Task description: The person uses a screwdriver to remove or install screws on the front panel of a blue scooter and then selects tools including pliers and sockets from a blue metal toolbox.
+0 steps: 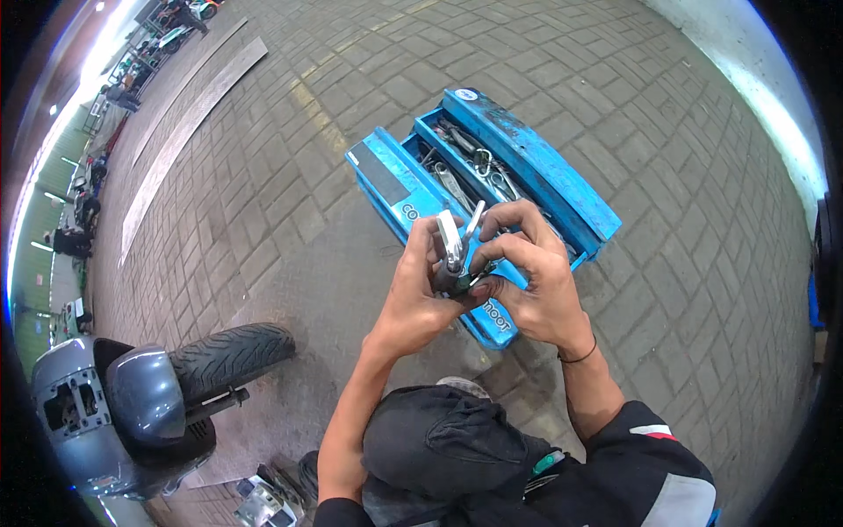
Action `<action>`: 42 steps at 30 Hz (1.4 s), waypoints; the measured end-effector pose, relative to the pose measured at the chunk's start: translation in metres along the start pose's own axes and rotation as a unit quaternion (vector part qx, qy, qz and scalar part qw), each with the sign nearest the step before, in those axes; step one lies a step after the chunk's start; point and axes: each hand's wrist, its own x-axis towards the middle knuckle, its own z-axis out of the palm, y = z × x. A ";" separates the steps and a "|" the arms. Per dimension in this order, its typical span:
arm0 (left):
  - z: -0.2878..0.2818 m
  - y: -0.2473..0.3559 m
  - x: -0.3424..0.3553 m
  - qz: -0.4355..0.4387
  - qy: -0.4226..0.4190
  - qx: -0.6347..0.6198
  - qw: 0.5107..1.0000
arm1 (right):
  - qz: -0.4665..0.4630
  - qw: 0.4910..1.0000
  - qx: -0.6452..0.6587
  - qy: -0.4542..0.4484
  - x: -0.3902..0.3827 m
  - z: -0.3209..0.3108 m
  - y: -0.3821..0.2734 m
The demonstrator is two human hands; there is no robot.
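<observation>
Both hands are up in front of the person, close together, over the open blue toolbox (pixel 536 167) on the brick floor (pixel 263 193). Between them is a small tool set (pixel 457 255): thin silver metal pieces that fold out of a dark holder. The silver pieces stand up and point away from the person, toward the box. The dark holder sits low, down between the palms.

The left hand (pixel 413 294) wraps around the holder from the left and holds it tight. The right hand (pixel 536 281) curls over from the right, and its fingertips pinch the silver pieces. It is hard to see what kind of tool it is; it may be a set of folding keys.

More metal tools lie inside the box. A grey scooter (pixel 132 404) stands at the lower left.
</observation>
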 end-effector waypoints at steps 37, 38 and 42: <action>-0.019 -0.022 -0.015 0.043 -0.012 -0.101 0.994 | 0.118 0.964 0.236 0.003 -0.019 0.021 0.014; -0.019 -0.026 -0.015 0.042 -0.014 -0.100 0.994 | 0.137 0.956 0.257 0.031 -0.022 0.023 0.019; -0.018 -0.043 -0.012 -0.018 -0.027 -0.241 0.970 | 0.195 0.943 0.265 -0.049 -0.057 0.040 0.051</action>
